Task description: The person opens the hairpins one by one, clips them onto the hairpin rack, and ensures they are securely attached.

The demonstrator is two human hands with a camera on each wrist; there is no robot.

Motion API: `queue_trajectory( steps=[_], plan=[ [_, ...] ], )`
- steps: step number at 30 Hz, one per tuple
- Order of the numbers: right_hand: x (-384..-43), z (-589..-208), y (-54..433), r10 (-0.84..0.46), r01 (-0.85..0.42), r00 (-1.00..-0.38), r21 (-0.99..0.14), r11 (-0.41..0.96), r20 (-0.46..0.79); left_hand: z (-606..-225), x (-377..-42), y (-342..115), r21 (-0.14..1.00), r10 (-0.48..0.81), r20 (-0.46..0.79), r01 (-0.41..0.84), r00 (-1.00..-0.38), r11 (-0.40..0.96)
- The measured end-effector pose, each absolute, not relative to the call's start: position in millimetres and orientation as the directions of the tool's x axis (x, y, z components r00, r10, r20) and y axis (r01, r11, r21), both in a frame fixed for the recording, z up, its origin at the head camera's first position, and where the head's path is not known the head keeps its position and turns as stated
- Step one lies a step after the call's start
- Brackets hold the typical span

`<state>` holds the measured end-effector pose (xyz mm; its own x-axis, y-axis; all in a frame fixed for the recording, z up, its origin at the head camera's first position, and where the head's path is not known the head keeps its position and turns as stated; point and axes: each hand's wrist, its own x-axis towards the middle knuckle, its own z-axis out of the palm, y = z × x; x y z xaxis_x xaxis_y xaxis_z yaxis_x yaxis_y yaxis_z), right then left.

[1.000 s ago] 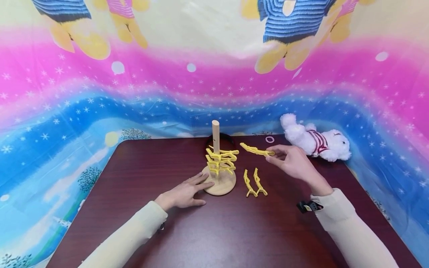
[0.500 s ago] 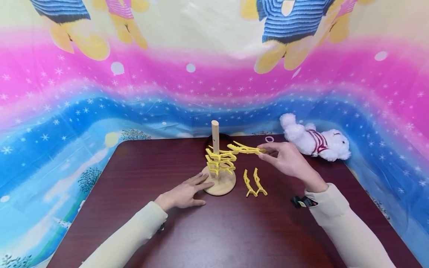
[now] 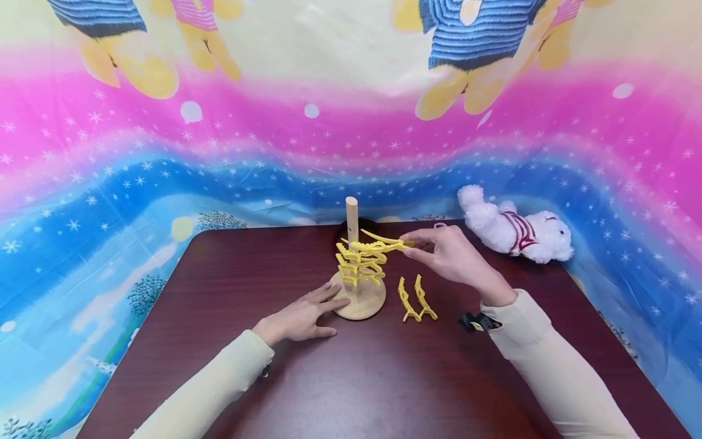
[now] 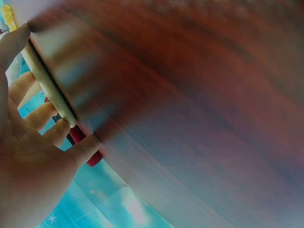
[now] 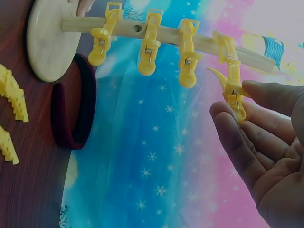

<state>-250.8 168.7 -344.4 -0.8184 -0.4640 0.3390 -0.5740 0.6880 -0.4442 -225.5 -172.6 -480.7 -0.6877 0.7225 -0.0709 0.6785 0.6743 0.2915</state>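
A wooden post stands on a round base at mid-table. My left hand rests with spread fingers on the base's left edge. Several yellow hair clips are clamped on the post, one above another. Higher up, my right hand pinches another yellow hair clip by its rear end between thumb and fingers. This clip is spread, its long prongs reaching the post, and one prong angles away in the right wrist view. In the left wrist view, the left hand has its fingertips along the base's edge.
Two more yellow clips, a left one and a right one, lie right of the base. A dark red headband lies behind the post. A white plush toy lies at the back right, near a partly hidden pale ring.
My right hand has moved left with the clip, from right of the post up to it. The clip's prongs have spread apart. The left hand stays put on the base.
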Motion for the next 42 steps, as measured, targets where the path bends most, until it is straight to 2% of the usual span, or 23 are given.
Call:
queue_trajectory(
  steps=[18,42],
  plan=[
    [-261,-341,140,-0.501,-0.592,-0.805,-0.474,0.652,0.318,-483,-227,-172,0.294,0.714,-0.085,0.667,-0.695,0.684],
    [-264,-341,132,-0.477,-0.545,-0.836,-0.509,0.666,0.27,-484,-226,-172,0.285,0.715,-0.084,0.671,-0.694,0.685]
  ],
)
